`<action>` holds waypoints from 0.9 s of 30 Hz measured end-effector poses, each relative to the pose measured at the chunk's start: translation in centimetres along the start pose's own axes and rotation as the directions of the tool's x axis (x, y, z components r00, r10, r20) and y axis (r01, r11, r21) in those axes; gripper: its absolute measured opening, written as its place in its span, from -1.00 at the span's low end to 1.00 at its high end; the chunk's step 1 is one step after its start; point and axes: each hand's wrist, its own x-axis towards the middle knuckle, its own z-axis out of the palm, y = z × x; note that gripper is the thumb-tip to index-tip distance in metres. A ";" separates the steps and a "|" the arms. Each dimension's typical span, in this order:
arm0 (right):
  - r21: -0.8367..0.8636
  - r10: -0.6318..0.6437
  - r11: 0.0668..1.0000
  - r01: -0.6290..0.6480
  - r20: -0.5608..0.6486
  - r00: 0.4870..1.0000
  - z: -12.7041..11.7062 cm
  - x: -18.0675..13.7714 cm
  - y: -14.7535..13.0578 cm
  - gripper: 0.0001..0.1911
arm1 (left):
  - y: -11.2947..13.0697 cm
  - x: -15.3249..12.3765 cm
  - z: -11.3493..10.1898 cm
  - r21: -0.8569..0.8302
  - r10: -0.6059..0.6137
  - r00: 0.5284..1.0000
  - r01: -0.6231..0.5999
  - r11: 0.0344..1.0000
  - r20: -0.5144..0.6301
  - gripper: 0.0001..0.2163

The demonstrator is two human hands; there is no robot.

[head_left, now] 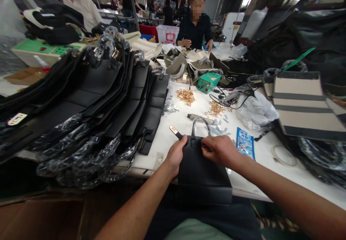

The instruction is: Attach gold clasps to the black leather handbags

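A black handbag (198,168) rests at the table's front edge, over my lap, its top edge facing away from me. My left hand (177,155) is closed on the bag's left edge, thumb near the top corner. Past that thumb sticks out a black strap with a gold metal plate (173,129). A plastic-wrapped handle (201,120) arches from the top edge. At its right foot my right hand (220,149) has its fingers curled together against the bag; what they pinch is hidden.
Stacked black bag pieces (108,92) crowd the left. Gold fittings (185,96), a green box with cables (208,82), a blue packet (245,142) and a tape roll (283,156) lie on the table (162,142). Beige panels (300,103) stand right. A co-worker (194,27) sits opposite.
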 end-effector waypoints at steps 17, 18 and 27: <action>0.225 0.193 0.950 -0.218 0.130 0.973 -0.8 1.0 0.0 -0.88 | 0.2 0.3 -0.2 -0.009 0.000 1.000 0.000 1.000 0.000 -0.56; 0.198 0.174 0.960 -0.198 0.131 0.976 -0.7 1.2 -0.1 -0.89 | 0.2 0.3 -0.2 -0.016 -0.003 1.000 0.003 1.000 0.003 -0.57; 0.320 0.135 0.927 -0.198 0.207 0.969 -1.0 1.5 0.6 -0.90 | 0.2 0.4 -0.3 -0.057 -0.034 0.999 0.035 0.998 0.018 -0.56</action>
